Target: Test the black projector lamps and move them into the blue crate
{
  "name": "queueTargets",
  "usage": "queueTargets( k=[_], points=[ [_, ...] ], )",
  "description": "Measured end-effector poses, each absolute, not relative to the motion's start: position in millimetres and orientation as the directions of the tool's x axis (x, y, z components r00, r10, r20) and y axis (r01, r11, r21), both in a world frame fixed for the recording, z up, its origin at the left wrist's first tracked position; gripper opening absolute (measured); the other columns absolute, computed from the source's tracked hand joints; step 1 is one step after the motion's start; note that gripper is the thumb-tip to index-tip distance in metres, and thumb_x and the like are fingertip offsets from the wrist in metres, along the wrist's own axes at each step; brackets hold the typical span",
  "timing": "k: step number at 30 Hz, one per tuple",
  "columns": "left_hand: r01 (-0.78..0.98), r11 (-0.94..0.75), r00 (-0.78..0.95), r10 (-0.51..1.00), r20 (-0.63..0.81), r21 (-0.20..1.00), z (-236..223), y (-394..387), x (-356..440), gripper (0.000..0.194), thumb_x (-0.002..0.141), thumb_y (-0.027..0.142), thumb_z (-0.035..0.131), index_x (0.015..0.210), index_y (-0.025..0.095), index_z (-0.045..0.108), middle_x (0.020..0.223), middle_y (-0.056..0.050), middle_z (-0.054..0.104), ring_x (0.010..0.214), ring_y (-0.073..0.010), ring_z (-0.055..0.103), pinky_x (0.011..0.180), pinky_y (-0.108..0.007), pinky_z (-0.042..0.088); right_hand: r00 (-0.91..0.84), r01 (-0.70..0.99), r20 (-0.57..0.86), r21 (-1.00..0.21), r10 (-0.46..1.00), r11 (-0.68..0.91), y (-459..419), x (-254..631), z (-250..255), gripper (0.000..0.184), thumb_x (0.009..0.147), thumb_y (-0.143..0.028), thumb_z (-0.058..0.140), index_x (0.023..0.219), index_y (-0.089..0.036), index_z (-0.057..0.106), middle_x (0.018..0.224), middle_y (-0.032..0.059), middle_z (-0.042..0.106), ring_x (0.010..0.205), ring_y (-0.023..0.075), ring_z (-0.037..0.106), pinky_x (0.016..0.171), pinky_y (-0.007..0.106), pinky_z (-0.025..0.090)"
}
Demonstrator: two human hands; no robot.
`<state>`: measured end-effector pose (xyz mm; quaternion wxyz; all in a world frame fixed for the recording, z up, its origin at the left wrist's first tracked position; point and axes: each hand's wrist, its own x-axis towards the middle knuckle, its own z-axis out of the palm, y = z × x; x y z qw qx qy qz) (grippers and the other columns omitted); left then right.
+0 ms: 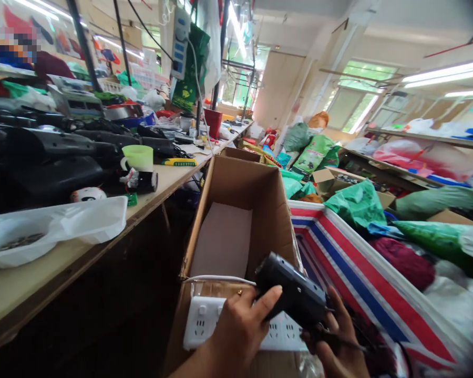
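Black plastic gadget (291, 289) held in both hands, just above a white power strip (203, 328) at the near edge of a cardboard box (236, 210). Left hand (236, 336) closed on one end, fingers (270, 302) across the side; right hand (339, 341) curled under the other end, grip firm, possibly pinching a dark cord (349, 345) too, hard to tell there. White cable (220, 279) along the box rim. Striped plastic bag (362, 273) just right. Wooden bench (63, 273) left, with green cup (137, 157).
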<state>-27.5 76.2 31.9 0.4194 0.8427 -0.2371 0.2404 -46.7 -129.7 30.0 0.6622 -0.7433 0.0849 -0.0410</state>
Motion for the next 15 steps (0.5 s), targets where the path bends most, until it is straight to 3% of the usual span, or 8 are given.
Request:
queueTargets(
  k=[3, 6, 8, 11, 12, 13, 15],
  points=[
    [-0.706, -0.587, 0.673, -0.383, 0.632, 0.397, 42, 76, -38, 0.051, 0.08, 0.005, 0.051, 0.126, 0.027, 0.054, 0.115, -0.019, 0.064, 0.092, -0.0299, 0.068, 0.07, -0.039, 0.058, 0.991, -0.055, -0.046, -0.997, -0.129, -0.063, -127, -56, 35, 0.088, 0.065, -0.049, 0.072, 0.14, -0.036, 0.029, 0.134, 0.0076, 0.053, 0.108, 0.0282, 0.06, 0.082, 0.037, 0.053],
    [-0.743, -0.566, 0.643, -0.457, 0.614, 0.357, 53, 75, -45, 0.059, 0.08, 0.013, 0.058, 0.136, 0.023, 0.04, 0.116, -0.02, 0.063, 0.096, -0.0306, 0.067, 0.073, -0.04, 0.058, 0.983, 0.03, 0.031, -1.0, -0.18, -0.008, -132, -65, 35, 0.076, 0.064, -0.047, 0.073, 0.132, -0.032, 0.043, 0.128, 0.0074, 0.058, 0.116, 0.0296, 0.055, 0.094, 0.041, 0.046],
    [-0.734, -0.548, 0.643, -0.371, 0.67, 0.401, 58, 73, -50, 0.067, 0.079, 0.021, 0.062, 0.139, 0.02, 0.032, 0.115, -0.019, 0.063, 0.098, -0.0295, 0.065, 0.076, -0.041, 0.058, 0.982, 0.071, 0.074, -0.997, -0.172, -0.024, -142, -72, 36, 0.078, 0.06, -0.049, 0.075, 0.129, -0.029, 0.047, 0.125, 0.0094, 0.06, 0.115, 0.0311, 0.055, 0.095, 0.043, 0.044],
    [-0.689, -0.51, 0.67, -0.179, 0.72, 0.515, 60, 72, -60, 0.069, 0.079, 0.034, 0.062, 0.139, 0.026, 0.031, 0.135, -0.018, 0.047, 0.111, -0.0313, 0.058, 0.086, -0.046, 0.054, 0.992, 0.075, 0.081, -0.995, -0.1, -0.069, -159, -89, 45, 0.084, 0.049, -0.052, 0.081, 0.124, -0.027, 0.054, 0.123, 0.0097, 0.06, 0.112, 0.0317, 0.055, 0.096, 0.044, 0.042],
    [-0.685, -0.461, 0.696, -0.188, 0.693, 0.564, 57, 73, -62, 0.068, 0.079, 0.036, 0.061, 0.14, 0.029, 0.032, 0.142, -0.016, 0.041, 0.116, -0.0324, 0.055, 0.089, -0.048, 0.052, 0.995, 0.078, 0.083, -0.994, -0.057, -0.081, -164, -94, 49, 0.087, 0.043, -0.05, 0.084, 0.122, -0.027, 0.057, 0.121, 0.0084, 0.061, 0.111, 0.0309, 0.055, 0.096, 0.044, 0.042],
    [-0.684, -0.393, 0.72, -0.23, 0.654, 0.615, 52, 74, -62, 0.065, 0.078, 0.038, 0.06, 0.138, 0.033, 0.036, 0.141, -0.011, 0.045, 0.119, -0.0335, 0.053, 0.092, -0.05, 0.05, 0.996, 0.086, 0.086, -0.993, -0.007, -0.085, -168, -99, 53, 0.089, 0.037, -0.047, 0.087, 0.119, -0.027, 0.059, 0.118, 0.0064, 0.062, 0.108, 0.0295, 0.056, 0.095, 0.043, 0.042],
    [-0.621, -0.26, 0.772, -0.363, 0.521, 0.739, 37, 75, -57, 0.04, 0.081, 0.04, 0.053, 0.12, 0.044, 0.056, 0.126, -0.001, 0.061, 0.113, -0.0322, 0.058, 0.091, -0.049, 0.051, 0.993, 0.082, 0.074, -0.993, 0.095, -0.08, -175, -106, 60, 0.089, 0.031, -0.039, 0.089, 0.115, -0.027, 0.062, 0.107, 0.0019, 0.064, 0.1, 0.0248, 0.059, 0.091, 0.037, 0.044]
  ],
)
